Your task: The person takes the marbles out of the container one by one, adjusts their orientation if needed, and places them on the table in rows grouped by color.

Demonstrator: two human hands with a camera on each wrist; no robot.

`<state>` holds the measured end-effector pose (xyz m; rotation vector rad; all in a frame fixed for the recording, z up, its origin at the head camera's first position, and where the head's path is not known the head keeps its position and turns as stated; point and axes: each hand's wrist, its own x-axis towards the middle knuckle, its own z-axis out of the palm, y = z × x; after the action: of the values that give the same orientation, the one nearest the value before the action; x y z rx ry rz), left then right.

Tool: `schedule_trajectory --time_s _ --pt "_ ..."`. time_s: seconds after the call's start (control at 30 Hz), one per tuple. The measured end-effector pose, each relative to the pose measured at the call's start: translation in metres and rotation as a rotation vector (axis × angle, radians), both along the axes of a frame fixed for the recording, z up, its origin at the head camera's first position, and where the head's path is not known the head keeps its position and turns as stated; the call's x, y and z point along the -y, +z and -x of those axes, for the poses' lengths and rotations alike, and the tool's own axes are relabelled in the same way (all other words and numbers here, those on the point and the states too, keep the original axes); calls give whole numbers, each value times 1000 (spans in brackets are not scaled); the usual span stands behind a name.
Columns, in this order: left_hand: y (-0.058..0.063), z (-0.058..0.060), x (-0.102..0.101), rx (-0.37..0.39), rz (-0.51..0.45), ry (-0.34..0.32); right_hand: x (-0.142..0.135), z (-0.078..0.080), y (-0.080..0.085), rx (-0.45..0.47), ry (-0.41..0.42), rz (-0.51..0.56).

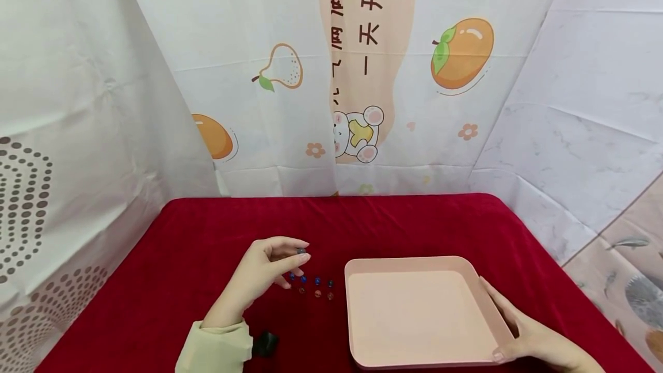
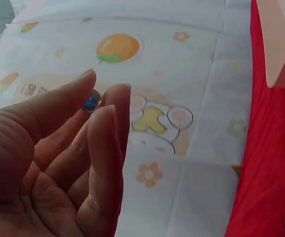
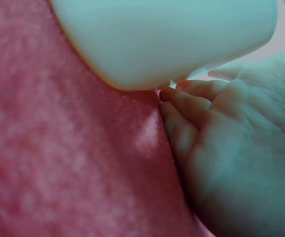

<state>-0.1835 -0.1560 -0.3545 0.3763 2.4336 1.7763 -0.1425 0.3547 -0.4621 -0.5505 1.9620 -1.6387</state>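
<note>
My left hand (image 1: 266, 263) is raised over the left-middle of the table and pinches a small glass marble (image 2: 91, 101) between thumb and fingertips; blue shows inside it. Just beyond the fingers, several blue marbles (image 1: 317, 281) lie in a row on the red cloth. A second row of clear, reddish-looking marbles (image 1: 317, 293) lies nearer to me. To their right sits a shallow pale pink tray (image 1: 414, 359). My right hand (image 1: 523, 330) holds that tray at its near right corner, thumb at the front and fingers along the outer right wall.
A dark object (image 1: 266, 344) lies beside the left sleeve, too dim to identify. The red cloth (image 1: 414, 223) covers the table, and printed white curtains (image 1: 248, 131) hang behind it and along both sides.
</note>
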Motion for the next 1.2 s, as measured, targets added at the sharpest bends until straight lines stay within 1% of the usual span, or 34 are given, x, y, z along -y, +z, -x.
schedule_trajectory --time_s 0.07,0.23,0.3,0.37,0.43,0.47,0.57,0.63,0.67,0.7,0.8,0.87,0.93,1.03,1.1,1.17,1.2 --pt "-2 2 4 1 -2 12 0 0 2 41 -15 -29" --pt "-9 7 13 41 -22 69 0 1 4 73 -28 -68" --pt "-12 9 15 57 -27 89 -1 1 2 43 -8 -46" --pt "-16 12 18 66 -27 102 -2 1 0 33 1 -23" --pt "-22 16 21 66 -18 122 -3 1 -2 20 0 -17" --pt "-24 18 22 66 -10 135 -3 2 -3 -4 0 -14" --pt "-34 24 26 71 17 179 -2 2 -3 1 -4 -16" --pt "-41 27 28 77 41 210 0 0 1 9 -19 -39" --pt "-44 28 29 81 50 223 1 0 2 -2 -12 -30" --pt "-47 30 30 82 58 234 2 -1 4 9 -17 -31" --pt "-55 32 32 82 80 251 6 -3 8 21 -51 -68" --pt "-59 34 33 77 90 255 5 -3 8 1 -40 -58" --pt "-63 35 33 71 104 257 5 -3 7 11 -43 -60" --pt "-68 37 33 34 181 267 3 -2 5 -4 -20 -33" --pt "-72 39 32 10 240 275 2 -1 4 10 -34 -50" --pt "-76 40 31 -10 293 283 0 0 3 16 -27 -59" --pt "-77 40 31 -9 306 285 -1 0 2 16 -29 -60"
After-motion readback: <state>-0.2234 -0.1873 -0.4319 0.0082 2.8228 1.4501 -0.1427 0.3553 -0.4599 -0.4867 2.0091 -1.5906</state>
